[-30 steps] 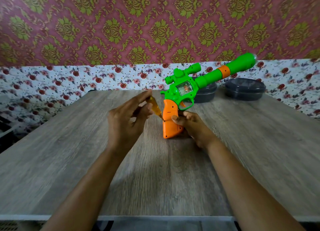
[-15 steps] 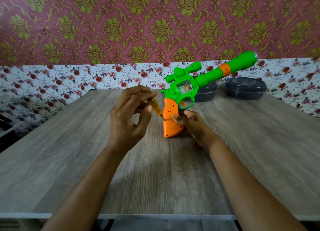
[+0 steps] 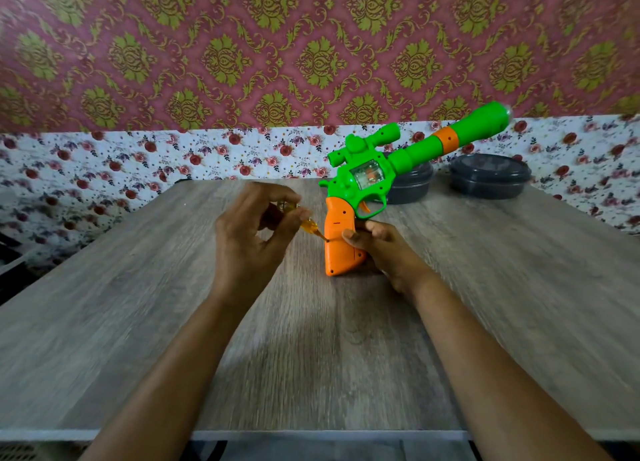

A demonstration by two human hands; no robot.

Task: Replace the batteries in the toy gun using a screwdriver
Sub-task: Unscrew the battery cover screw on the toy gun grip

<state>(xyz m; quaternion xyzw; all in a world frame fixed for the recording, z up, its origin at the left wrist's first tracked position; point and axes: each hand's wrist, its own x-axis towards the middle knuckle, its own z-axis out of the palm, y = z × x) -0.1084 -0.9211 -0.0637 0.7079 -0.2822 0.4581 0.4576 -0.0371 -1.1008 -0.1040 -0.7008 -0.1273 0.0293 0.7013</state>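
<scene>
A green toy gun with an orange grip stands on its grip's butt on the wooden table, barrel slanting up to the right. My right hand grips the orange grip from the right side. My left hand pinches a small screwdriver with a clear yellow handle. Its tip touches the left edge of the orange grip, at about mid height. Most of the handle is hidden inside my fingers.
Two dark round lidded containers sit at the table's far right edge, behind the gun. A floral wall stands close behind the table. The table's front edge runs below my forearms.
My left hand's fingers have turned and curled round the screwdriver, and its tip has slid a little lower on the grip. The gun and my right hand have barely moved.
</scene>
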